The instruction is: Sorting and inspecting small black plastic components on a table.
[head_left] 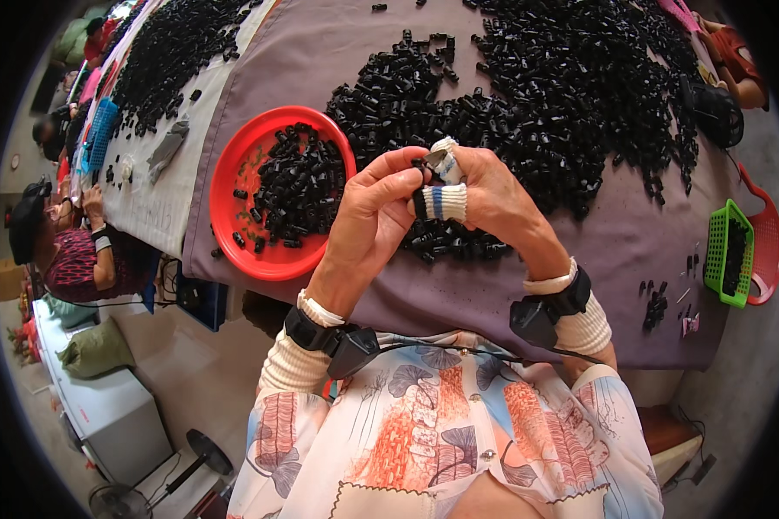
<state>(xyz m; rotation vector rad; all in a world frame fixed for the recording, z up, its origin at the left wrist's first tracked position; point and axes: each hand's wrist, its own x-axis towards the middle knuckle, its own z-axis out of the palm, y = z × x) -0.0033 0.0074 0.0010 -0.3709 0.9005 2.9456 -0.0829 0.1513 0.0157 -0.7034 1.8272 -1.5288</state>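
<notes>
My fingers cover most of the small black plastic part [422,166] I am working on, so I see only a dark sliver of it at the left fingertips, and its far end is lost behind the knitted finger sleeves. My left hand [376,192] pinches it between thumb and index finger; my right hand [496,188] is curled in close against it, gripping what looks like a small grey blade [434,159], though its handle is hidden in my fist. The cream finger sleeves [446,204], one with a blue stripe, hide my right fingertips. The part is held up over the near half of the surface, a mauve cloth [273,82], between the red basin and the heap. The heap of black parts [545,112] spreads to the far edge, where it is cut off from sight, and single parts blur together in it. Those that can be made out are short, glossy, black and roughly tubular. More lie in the round red basin [220,186] at the near left corner, among tiny greenish scraps too small to identify; my left wrist crosses its rim. A few loose parts [655,307] lie toward the near right corner. By the right edge a green basket [739,300] holds dark contents I cannot make out clearly.
</notes>
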